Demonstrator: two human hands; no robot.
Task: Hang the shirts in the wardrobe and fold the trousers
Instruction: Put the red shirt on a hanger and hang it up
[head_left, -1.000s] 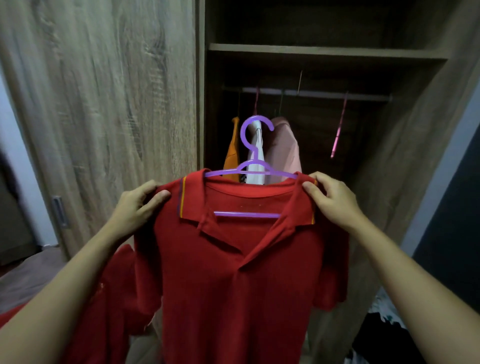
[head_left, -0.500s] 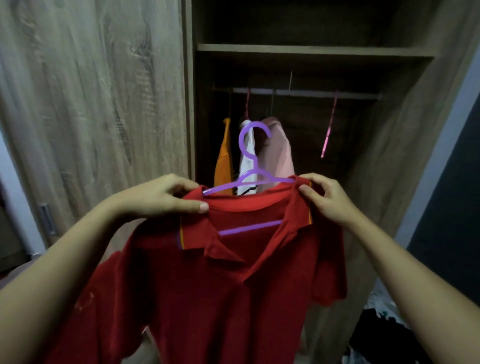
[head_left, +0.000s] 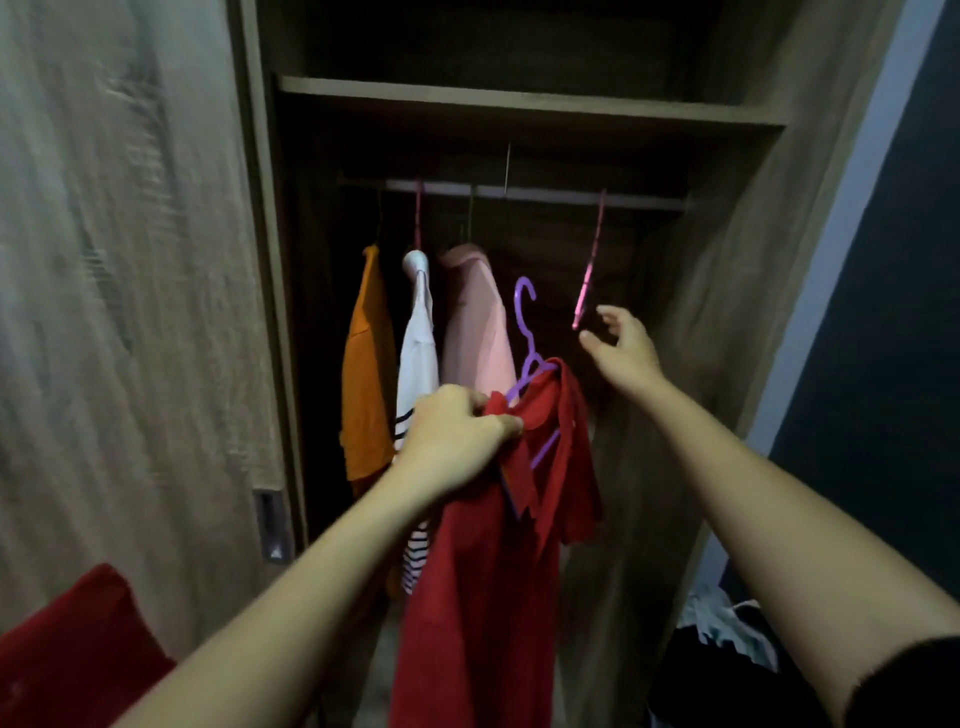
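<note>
One view, head: everything below is from it.
Left hand (head_left: 457, 441): fingers curled tight round the bunched collar of the red polo shirt (head_left: 478, 597) and the purple hanger (head_left: 527, 338) inside it.
Right hand (head_left: 621, 345): fingers spread, holds nothing, just beside the low end of the empty pink hanger (head_left: 589, 270).
Shirt position: in the open wardrobe (head_left: 519, 98) mouth, hook up, well below the rail (head_left: 545, 195), not yet hung.
Risk 1: shirt sits skewed and bunched on the hanger, so it could slide off one arm when the grip lets go.
Risk 2: one-handed lift, so the hook could snag the pink shirt (head_left: 478, 322) or miss the rail.
Risk 3: the right hand may knock the pink hanger off.
Wardrobe contents: rail carries orange shirt (head_left: 366, 374), white striped shirt (head_left: 418, 364), pink shirt and pink hanger. Upper shelf is too dark to tell.
Floor right: heap of clothes (head_left: 727, 623), items unclear.
</note>
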